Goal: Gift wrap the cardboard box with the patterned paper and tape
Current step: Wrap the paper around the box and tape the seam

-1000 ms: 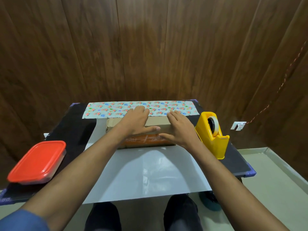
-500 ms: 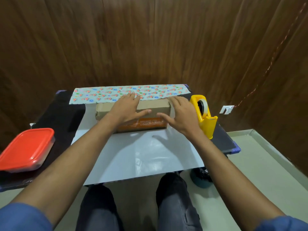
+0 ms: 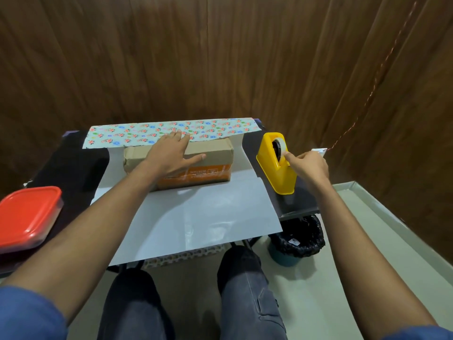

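**Holding the first fold while reaching for tape**

Wrapping is at an early stage, by my reading: one flap is over the box, nothing taped yet.

Table (image 3: 61, 165): dark top, carries everything below.

Patterned paper (image 3: 196, 217): large sheet lying white side up, near edge overhanging the table toward the person's knees. The far edge is folded up and over so the floral face (image 3: 137, 136) shows along the back, lying onto the top rear of the box.

Cardboard box (image 3: 215, 153): sits on the far half of the sheet, roughly centred. Long axis runs left-right across the table, parallel to the folded edge; the orange printed side faces the person, short ends point left and toward the dispenser.

Left hand (image 3: 171, 153): flat, fingers straight and spread, pressing box top and flap edge together. Not curled round anything.

Right hand (image 3: 308, 165): at the yellow tape dispenser (image 3: 274, 173), just right of the sheet. Forefinger and thumb are at the tape roll (image 3: 279, 146), apparently pinching the free end, though the contact itself is too small to confirm.

Next move, as judged: draw out a strip, tear it on the cutter, fix the flap to the cardboard. Left-hand pressure must hold or the flap springs back.
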